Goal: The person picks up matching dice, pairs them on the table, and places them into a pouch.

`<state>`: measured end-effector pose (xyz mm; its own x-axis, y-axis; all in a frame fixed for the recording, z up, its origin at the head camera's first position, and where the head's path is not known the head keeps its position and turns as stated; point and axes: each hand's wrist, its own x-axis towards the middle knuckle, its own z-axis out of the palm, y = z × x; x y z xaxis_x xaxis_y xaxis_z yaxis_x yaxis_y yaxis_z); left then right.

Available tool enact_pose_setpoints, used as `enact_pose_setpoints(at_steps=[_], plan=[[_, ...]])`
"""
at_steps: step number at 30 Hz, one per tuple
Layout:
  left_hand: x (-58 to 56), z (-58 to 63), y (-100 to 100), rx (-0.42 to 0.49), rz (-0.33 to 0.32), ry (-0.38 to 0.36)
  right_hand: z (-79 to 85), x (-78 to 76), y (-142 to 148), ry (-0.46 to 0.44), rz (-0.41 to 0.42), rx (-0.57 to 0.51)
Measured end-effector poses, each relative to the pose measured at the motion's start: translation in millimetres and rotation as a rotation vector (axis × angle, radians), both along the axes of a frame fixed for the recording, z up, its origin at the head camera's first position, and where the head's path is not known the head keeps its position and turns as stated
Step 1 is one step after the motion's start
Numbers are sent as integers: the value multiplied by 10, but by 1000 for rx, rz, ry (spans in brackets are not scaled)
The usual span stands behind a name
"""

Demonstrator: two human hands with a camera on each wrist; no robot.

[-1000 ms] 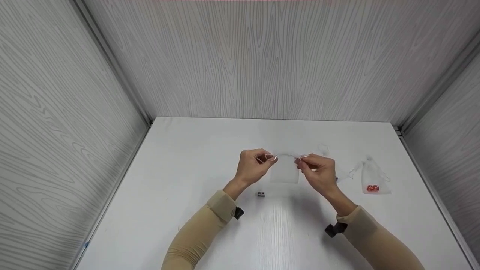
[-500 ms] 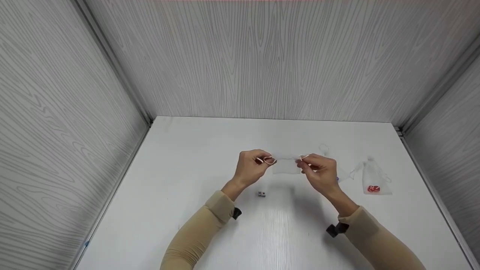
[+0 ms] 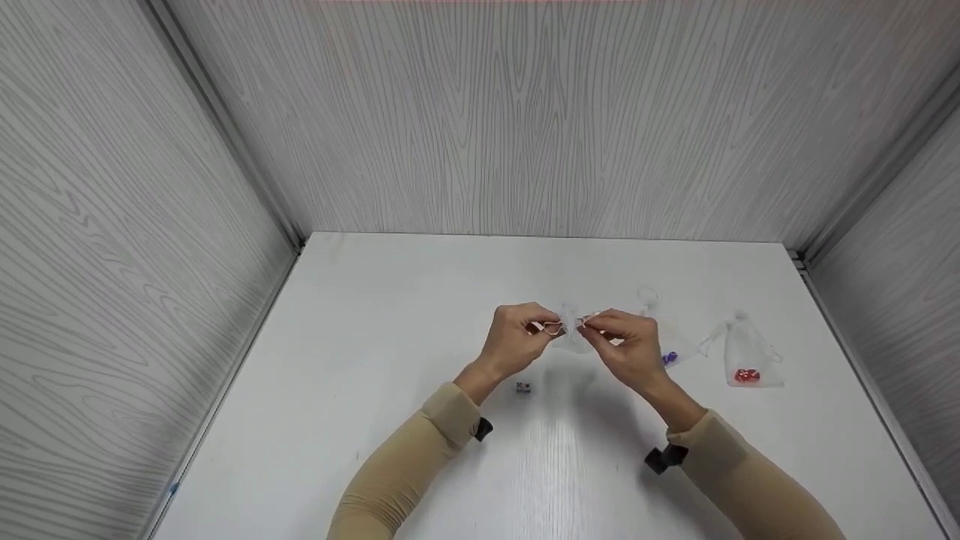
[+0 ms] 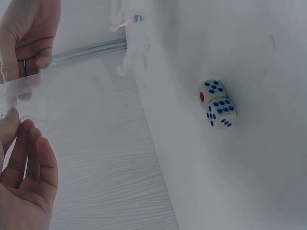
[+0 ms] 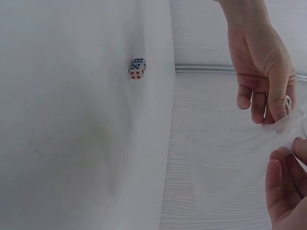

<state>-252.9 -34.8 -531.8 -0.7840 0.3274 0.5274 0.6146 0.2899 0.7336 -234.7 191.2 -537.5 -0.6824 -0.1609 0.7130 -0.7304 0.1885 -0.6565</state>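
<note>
Between both hands, above the table, hangs a sheer white drawstring bag [image 3: 574,343], bunched at its top. My left hand [image 3: 514,341] pinches its left side, where a loop of white cord shows at the fingers. On the other side my right hand [image 3: 624,346] pinches the bag's edge and cord. The see-through bag [image 5: 235,163] hangs down in the right wrist view, and I see nothing inside it. Two white dice [image 4: 217,103] with blue and red dots lie touching on the table, below and nearer than the hands.
At the right lies a sheer bag [image 3: 742,345] with red dice [image 3: 747,375] in its bottom. Another sheer bag [image 3: 679,346], partly behind the right hand, contains purple dice [image 3: 669,358]. Panels with a grey wood-grain pattern enclose the white table [image 3: 360,300] at the back and sides.
Both hands have come closer together, and the bag's top, stretched flat before, is now gathered. The right hand's shift to the left uncovers the purple dice. The white dice have stayed put.
</note>
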Motion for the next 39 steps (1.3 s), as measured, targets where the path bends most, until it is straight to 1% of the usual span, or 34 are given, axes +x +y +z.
enact_pose_setpoints(at_steps=[6,14,16,19,23,27,30,35,39], plan=[[6,-16,43,-5,8,-10,-33,2,-48,-17,-1,-2],[16,-37,-52,2,25,-6,-41,-1,60,-13,-77,1],[17,-40,-63,2,29,0,-46,-7,80,-3,-83,-4],[12,-43,-44,3,20,7,-52,-22,78,4,-60,-28],[7,-65,19,14,12,-5,-71,-51,41,1,-16,-50],[7,-115,46,15,25,-37,-81,-79,31,25,-16,-48],[11,-161,20,-8,32,-50,-76,-94,53,63,-39,-44],[27,-237,-86,-97,32,-82,-103,-103,137,91,-65,-24],[60,-293,-214,-167,17,-163,-152,-96,211,96,-54,-9]])
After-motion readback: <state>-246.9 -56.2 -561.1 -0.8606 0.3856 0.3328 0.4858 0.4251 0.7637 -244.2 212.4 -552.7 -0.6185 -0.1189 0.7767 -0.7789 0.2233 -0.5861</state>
